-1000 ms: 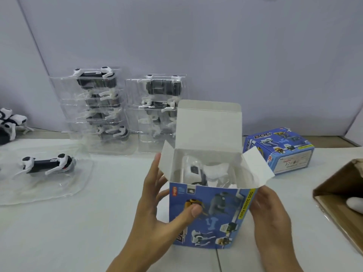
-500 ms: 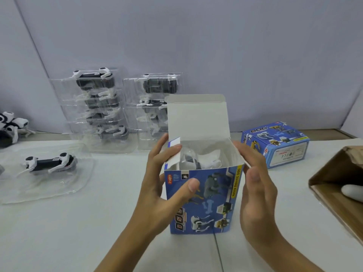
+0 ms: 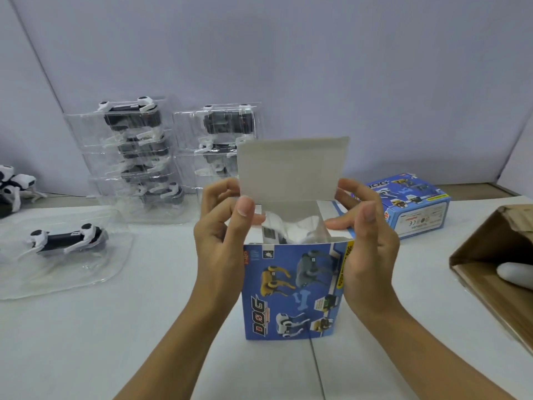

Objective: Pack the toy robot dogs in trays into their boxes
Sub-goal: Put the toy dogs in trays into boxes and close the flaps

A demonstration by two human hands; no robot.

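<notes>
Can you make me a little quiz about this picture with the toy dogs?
1. True or false: the top lid of the box between the hands is shut.
2. What lies inside the box? A) a toy dog B) a ball C) nothing
3. Which hand is nearer the closed box lying behind?

Key: 1. False, the lid stands up, the left hand and the right hand at its corners. 2. A. 3. The right hand.
</notes>
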